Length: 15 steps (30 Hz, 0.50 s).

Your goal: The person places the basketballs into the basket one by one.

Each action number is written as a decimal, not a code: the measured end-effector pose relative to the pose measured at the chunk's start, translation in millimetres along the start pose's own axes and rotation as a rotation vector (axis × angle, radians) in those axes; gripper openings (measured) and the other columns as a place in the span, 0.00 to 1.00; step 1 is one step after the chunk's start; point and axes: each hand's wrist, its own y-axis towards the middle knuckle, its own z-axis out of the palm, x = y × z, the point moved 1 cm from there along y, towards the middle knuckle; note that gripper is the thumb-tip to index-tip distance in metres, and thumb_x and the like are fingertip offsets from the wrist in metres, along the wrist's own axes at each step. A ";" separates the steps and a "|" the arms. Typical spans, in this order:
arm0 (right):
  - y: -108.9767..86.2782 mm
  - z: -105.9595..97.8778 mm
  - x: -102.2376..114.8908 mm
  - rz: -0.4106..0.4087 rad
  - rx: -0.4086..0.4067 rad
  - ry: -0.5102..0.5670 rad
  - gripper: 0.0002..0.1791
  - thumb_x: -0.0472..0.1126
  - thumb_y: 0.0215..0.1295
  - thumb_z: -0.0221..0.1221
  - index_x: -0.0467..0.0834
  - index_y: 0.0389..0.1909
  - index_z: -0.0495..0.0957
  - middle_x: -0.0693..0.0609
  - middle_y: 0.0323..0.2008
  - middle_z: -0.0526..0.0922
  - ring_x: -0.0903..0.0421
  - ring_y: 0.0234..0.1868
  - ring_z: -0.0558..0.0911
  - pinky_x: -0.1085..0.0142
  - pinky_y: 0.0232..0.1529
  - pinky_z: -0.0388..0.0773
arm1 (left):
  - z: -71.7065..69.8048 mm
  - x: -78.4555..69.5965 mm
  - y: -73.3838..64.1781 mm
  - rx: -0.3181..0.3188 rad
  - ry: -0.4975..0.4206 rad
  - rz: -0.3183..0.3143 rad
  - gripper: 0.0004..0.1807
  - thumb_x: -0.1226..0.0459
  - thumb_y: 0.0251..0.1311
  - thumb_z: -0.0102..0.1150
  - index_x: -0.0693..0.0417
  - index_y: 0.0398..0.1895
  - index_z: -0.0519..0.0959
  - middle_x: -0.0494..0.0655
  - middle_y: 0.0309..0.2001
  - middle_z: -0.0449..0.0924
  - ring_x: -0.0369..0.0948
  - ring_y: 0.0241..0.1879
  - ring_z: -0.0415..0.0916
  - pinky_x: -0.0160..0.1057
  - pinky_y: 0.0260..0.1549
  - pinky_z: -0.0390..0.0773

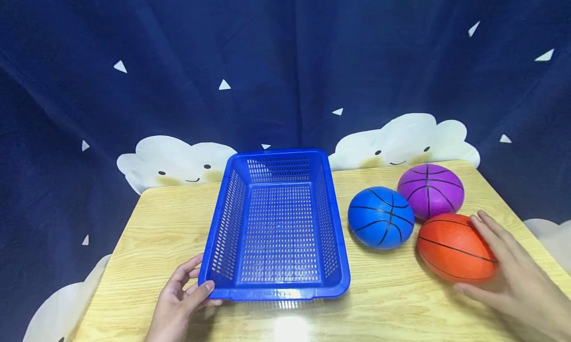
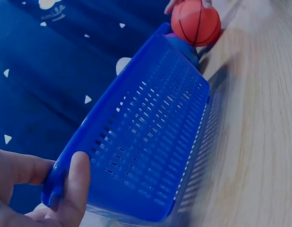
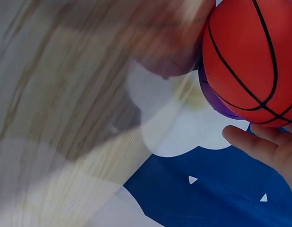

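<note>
In the head view, a blue plastic basket (image 1: pixel 278 292) with slotted walls lies on the table. My left hand (image 1: pixel 180 297) grips its near-left corner, thumb over the rim. The left wrist view shows that hand's fingers (image 2: pixel 79 184) on either side of the basket's rim (image 2: pixel 58 177). At the right, my right hand (image 1: pixel 513 267) is beside an orange basketball (image 1: pixel 457 248), fingers spread along its right side and thumb low. The right wrist view shows extended fingers (image 3: pixel 259 146) at the orange ball (image 3: pixel 250 61). What the palm touches is hidden.
A blue ball (image 1: pixel 381 218) sits right of the basket. Behind the orange ball is a purple ball (image 1: pixel 430 191), close to both. The wooden table (image 1: pixel 151 233) meets a dark blue curtain (image 1: pixel 276 74) with clouds and white triangles at its back.
</note>
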 end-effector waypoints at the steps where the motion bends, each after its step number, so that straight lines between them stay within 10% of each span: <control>1: 0.2 0.9 0.3 0.007 -0.001 0.007 0.80 0.42 0.23 0.92 0.44 0.86 0.60 0.48 0.87 0.53 0.71 0.83 0.47 0.82 0.75 0.37 | -0.1 -0.1 0.1 -0.002 -0.002 -0.002 0.34 0.82 0.69 0.59 0.76 0.77 0.62 0.61 0.52 0.68 0.46 0.41 0.89 0.48 0.35 0.97; 15: -1.2 13.2 -1.9 0.039 -0.101 -0.012 0.74 0.44 0.20 0.92 0.45 0.81 0.71 0.35 0.75 0.67 0.58 0.78 0.61 0.86 0.70 0.43 | 1.6 5.3 -0.2 -0.002 -0.041 0.005 0.34 0.82 0.69 0.59 0.76 0.77 0.62 0.61 0.53 0.68 0.47 0.41 0.88 0.48 0.37 0.97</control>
